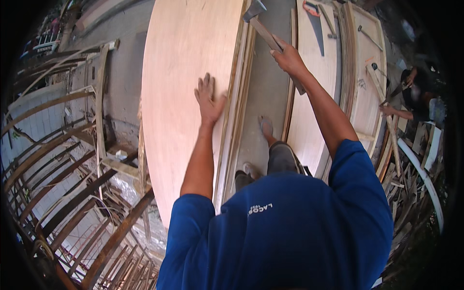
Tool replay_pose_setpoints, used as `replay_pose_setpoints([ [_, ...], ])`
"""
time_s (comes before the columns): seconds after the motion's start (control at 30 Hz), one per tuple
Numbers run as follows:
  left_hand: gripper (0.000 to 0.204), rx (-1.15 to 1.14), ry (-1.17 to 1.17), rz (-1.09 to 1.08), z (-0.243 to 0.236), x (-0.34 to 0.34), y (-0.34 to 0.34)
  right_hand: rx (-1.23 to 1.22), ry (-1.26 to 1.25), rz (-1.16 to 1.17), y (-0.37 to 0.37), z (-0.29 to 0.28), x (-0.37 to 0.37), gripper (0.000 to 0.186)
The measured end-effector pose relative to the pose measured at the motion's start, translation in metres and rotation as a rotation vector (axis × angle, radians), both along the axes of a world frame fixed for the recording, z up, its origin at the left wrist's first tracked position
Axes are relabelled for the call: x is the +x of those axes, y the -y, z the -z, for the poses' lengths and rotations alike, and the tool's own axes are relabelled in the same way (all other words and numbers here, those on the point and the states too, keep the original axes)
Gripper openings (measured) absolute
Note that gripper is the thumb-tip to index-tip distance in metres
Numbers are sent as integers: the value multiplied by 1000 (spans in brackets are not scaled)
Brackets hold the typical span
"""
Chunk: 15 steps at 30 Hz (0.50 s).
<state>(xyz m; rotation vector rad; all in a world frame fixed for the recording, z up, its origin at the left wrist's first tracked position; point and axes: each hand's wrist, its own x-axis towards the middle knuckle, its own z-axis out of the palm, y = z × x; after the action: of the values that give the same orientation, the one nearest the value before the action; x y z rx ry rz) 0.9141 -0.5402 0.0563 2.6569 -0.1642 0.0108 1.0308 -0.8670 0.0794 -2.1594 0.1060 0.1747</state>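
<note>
Wood-handled tool (265, 33) in right fingers (282, 44)

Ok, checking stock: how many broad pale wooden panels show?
3: left panel under the left hand, middle panel under the orange-handled saw, rimmed right panel; more may be hidden.

Panel (183, 58) pale pinkish-tan w/ faint grain; tool hd (254, 9) grey, handle (266, 34) brn; shirt (299, 232) dk blue.

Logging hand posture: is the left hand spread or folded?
Spread: the left hand is over the pale panel, fingers extended and thumb apart.
</note>
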Motion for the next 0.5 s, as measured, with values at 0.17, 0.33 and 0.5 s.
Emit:
replay_pose_setpoints([
  [0.17,55,-572,-141,-262,-58,-82,-57,131,-122,11,-5,21,-180,60],
  [0.33,67,-317,-202,-349,-76,-246,-115,320,-404,99,-7,29,-341,63],
  [0.5,105,180,-256,-209,-34,-408,-126,516,-636,105,-53,-3,-429,64],
])
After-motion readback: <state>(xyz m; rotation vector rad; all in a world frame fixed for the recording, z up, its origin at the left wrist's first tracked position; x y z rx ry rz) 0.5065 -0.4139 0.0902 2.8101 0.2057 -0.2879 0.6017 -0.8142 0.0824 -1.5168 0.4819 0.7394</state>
